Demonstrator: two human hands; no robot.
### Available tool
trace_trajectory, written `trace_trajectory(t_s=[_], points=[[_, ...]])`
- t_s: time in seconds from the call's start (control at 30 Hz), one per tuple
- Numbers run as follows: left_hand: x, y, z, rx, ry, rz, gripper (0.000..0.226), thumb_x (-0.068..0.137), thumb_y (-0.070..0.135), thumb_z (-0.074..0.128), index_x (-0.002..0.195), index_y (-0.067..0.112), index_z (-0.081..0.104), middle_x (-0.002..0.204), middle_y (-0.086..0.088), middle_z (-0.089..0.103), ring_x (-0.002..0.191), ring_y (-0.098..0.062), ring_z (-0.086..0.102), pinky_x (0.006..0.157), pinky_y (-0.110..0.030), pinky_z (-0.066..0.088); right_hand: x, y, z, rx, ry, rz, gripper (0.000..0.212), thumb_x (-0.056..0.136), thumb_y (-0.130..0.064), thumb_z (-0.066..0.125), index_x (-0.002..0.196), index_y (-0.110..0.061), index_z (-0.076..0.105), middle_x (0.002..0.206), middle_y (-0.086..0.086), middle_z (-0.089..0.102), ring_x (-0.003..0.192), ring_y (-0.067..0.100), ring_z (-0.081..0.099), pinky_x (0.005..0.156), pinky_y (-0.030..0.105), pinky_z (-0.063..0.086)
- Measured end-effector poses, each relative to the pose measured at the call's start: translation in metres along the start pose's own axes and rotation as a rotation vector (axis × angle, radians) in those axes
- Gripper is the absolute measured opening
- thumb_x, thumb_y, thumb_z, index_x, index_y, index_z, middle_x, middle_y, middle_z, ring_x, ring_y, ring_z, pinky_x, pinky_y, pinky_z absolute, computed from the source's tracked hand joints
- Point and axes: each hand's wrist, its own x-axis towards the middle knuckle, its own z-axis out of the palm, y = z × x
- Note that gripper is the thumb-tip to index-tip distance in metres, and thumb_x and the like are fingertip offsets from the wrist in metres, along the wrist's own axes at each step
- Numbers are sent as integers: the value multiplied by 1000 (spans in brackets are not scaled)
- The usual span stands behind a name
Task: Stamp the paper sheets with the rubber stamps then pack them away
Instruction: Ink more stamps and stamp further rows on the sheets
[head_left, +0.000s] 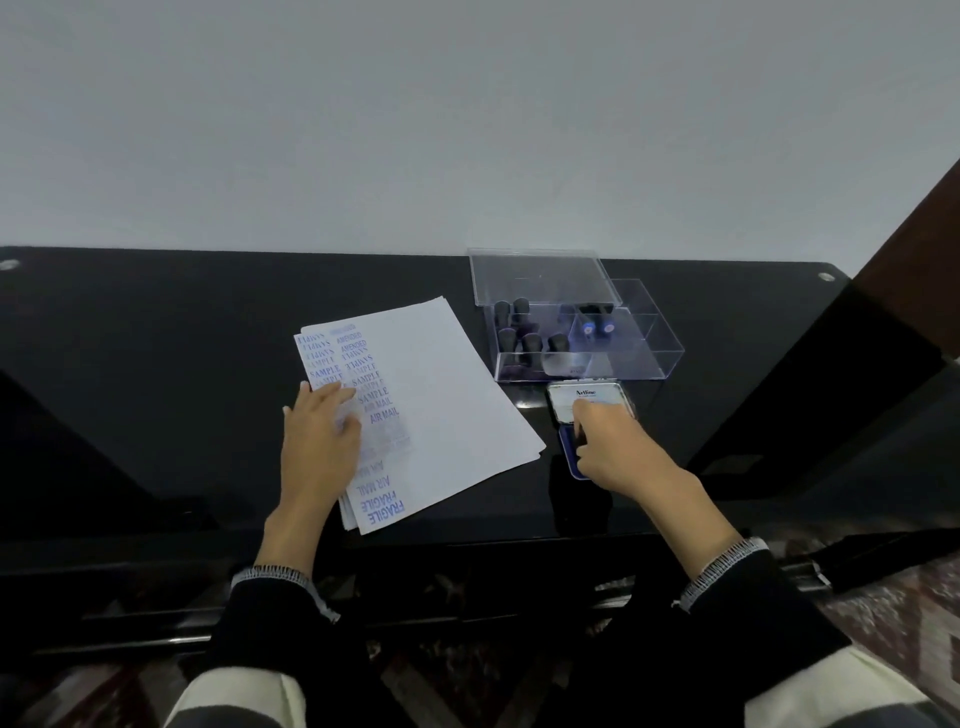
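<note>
Two hands over a glossy black bench (156, 395). L hand (319, 441) lies flat on the sheets (447, 395), fingers (332, 392) straight and released, pressing the stack's left edge. Sheets form a small fanned stack at bench centre, angled; left side of the top sheet carries blue stamp marks reading SAMPLE, AMENDED, AIR MAIL, FRAGILE, rest of it plain white. R hand (618, 447) is at the ink pad (571, 457), just right of the sheets' near corner; its fingers are curled and touch the pad's lid (589, 397), which stands tilted up w/ "Artline" printed on it. Blue pad base shows under the hand; can't tell whether the fingers actually grip the lid or only rest on it. Clear box (644, 358) sits just behind the pad, divided into compartments. Its clear cover (535, 278) rests skewed across the box's back-left part. Approx. five black-handled stamps (530, 340) stand in the left compartment; two more items w/ blue ends (597, 327) lie in a middle one. Right compartments hold nothing I can make out. Dark sleeves w/ pale stitched cuffs (722, 564) cover both wrists.
</note>
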Motion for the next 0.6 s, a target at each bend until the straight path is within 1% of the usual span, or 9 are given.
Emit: trace_trajectory(t_s=[0.1, 0.2, 0.27, 0.37, 0.47, 0.6], points=[[-3, -1, 1, 10, 1, 17, 38, 97, 13, 47, 134, 13, 54, 147, 1, 43, 145, -17, 20, 120, -39, 3, 1, 6, -1, 49, -22, 5, 17, 77, 2, 53, 85, -10, 43, 86, 9, 49, 70, 24, 48, 58, 35, 41], [-1, 1, 1, 20, -6, 40, 37, 97, 14, 47, 133, 14, 55, 146, 1, 45, 144, -16, 23, 120, -38, 5, 3, 14, -8, 171, -49, 25, 15, 78, -1, 51, 82, -15, 47, 90, 5, 53, 73, 22, 51, 60, 33, 43], [-1, 1, 1, 32, -7, 48, 37, 97, 14, 47, 133, 13, 55, 145, 0, 46, 144, -17, 23, 120, -38, 6, 3, 17, -13, 217, -43, 17, 13, 80, -2, 53, 82, -15, 50, 87, 4, 54, 72, 20, 51, 60, 32, 44], [-2, 1, 1, 48, -1, 57, 36, 97, 13, 47, 132, 12, 56, 145, -1, 46, 144, -19, 23, 119, -38, 6, 4, 15, -16, 221, -58, 10, 10, 81, -1, 53, 83, -11, 52, 82, 2, 54, 69, 18, 51, 56, 28, 42], [-2, 1, 2, 52, 0, 68, 36, 96, 13, 48, 131, 12, 57, 143, -1, 48, 142, -19, 28, 119, -39, 7, 7, 14, -17, 220, -79, 23, 9, 82, 0, 52, 84, -9, 54, 84, 2, 54, 75, 19, 52, 59, 26, 43], [0, -3, 3, 70, 4, 78, 35, 97, 14, 48, 131, 12, 57, 142, -1, 49, 141, -19, 31, 120, -41, 10, 11, 11, -15, 206, -82, 52, 14, 79, 1, 50, 79, -13, 50, 89, 7, 57, 81, 23, 55, 61, 29, 45]])
